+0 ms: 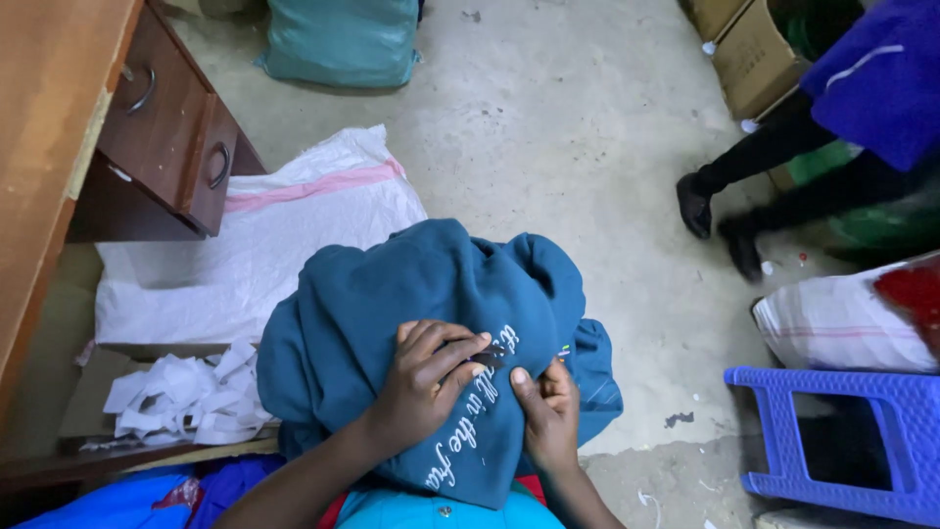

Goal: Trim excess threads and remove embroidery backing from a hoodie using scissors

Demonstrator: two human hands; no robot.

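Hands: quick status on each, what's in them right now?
Left hand: closed, pinching a small dark tool on the teal garment.
Right hand: closed, gripping the garment's fabric.

small tool (487, 359) in the left hand (423, 377) too small to identify, bystander (832, 127) cropped at frame edge

The teal garment (392, 313) is soft, matt fleece-like cloth with glossy white stitched lettering. The sack (264, 235) looks like woven plastic, the floor (568, 147) rough concrete, the drawers (166, 127) smooth wood, the stool (881, 411) matt blue plastic.
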